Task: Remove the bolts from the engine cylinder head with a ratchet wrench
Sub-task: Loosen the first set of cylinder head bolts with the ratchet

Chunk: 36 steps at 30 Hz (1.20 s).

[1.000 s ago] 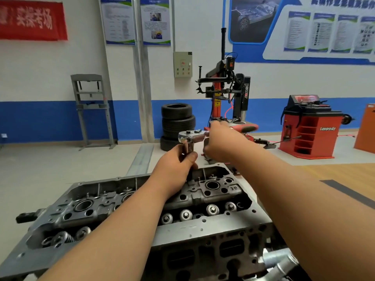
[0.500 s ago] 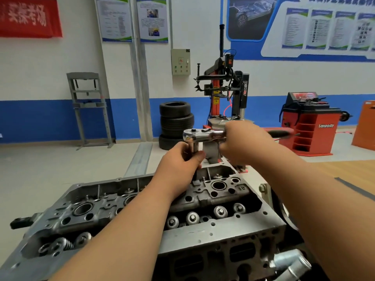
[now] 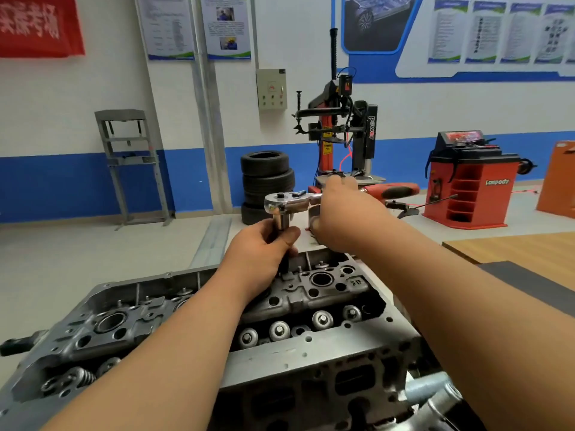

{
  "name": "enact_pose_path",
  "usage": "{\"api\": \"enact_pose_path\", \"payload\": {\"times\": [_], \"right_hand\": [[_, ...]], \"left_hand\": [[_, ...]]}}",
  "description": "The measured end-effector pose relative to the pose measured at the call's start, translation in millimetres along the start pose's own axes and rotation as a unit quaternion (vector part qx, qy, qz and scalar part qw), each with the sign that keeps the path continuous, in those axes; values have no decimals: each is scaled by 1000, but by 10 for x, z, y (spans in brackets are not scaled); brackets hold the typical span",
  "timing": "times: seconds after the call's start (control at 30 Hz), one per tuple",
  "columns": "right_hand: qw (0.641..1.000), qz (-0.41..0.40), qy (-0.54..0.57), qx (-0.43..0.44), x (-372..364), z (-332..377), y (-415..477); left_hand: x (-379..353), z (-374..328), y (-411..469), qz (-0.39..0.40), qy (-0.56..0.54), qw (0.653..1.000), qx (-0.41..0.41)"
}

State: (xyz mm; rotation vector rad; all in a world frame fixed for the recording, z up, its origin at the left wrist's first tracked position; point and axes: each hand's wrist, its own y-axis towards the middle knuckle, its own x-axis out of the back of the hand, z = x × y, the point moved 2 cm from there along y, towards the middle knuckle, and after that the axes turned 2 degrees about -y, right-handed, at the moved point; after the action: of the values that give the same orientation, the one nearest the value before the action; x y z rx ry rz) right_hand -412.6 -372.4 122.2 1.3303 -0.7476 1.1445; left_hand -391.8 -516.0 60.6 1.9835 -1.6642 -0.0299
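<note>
The grey engine cylinder head (image 3: 311, 353) fills the lower half of the view, with valve springs and bolt holes showing. A chrome ratchet wrench (image 3: 289, 203) with a red and black handle stands over its far side on a socket extension. My left hand (image 3: 264, 247) is wrapped around the extension just below the ratchet head, and the extension's lower end reaches down to the cylinder head. My right hand (image 3: 345, 219) grips the wrench handle, which points to the right. The bolt under the socket is hidden.
Beyond the engine are a stack of tyres (image 3: 267, 178), a tyre changer (image 3: 339, 135) and a red wheel balancer (image 3: 469, 181). A grey press frame (image 3: 130, 163) stands at the left wall. A wooden surface (image 3: 529, 250) lies at right.
The wrench handle has swung from the far right towards me and back out to the right. My left hand has stayed on the extension. The camera has moved closer.
</note>
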Motion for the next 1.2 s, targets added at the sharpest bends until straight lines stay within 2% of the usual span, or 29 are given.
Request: {"api": "enact_pose_path", "payload": {"times": [0.1,0.17,0.23,0.37,0.43,0.57,0.7,0.83,0.93,1.0,1.1,1.2], "right_hand": [[996,-55,-60,44,9,-101,-552],[991,-68,-50,101,25,-67,-894],[990,-65,-34,120,53,-6,-1006],[994,-71,-33,71,84,-14,-650],[998,-47,-7,50,62,-90,-338],[993,21,91,79,-52,-10,214],[990,44,114,73,-181,197,461],[997,34,65,36,-102,131,229],[998,-4,-57,-5,31,22,-249],[993,-36,-111,16,67,23,-660],[984,-60,-134,96,79,148,-1096],[991,-52,-97,74,199,116,-924]], "left_hand": [[-6,13,0,1,3,1000,-2],[-2,20,-10,7,-2,1000,-6],[4,15,-25,7,-5,1000,-9],[-4,-9,-28,-9,11,1000,-9],[-3,-16,-24,-17,20,1000,-7],[16,18,-6,-26,9,1000,4],[24,40,9,-12,12,1000,4],[13,15,11,2,24,1000,0],[-6,11,-1,3,17,1000,9],[-11,15,-13,6,2,1000,11],[-2,9,-44,3,-10,1000,6],[-5,1,-55,0,-16,1000,3]]}}
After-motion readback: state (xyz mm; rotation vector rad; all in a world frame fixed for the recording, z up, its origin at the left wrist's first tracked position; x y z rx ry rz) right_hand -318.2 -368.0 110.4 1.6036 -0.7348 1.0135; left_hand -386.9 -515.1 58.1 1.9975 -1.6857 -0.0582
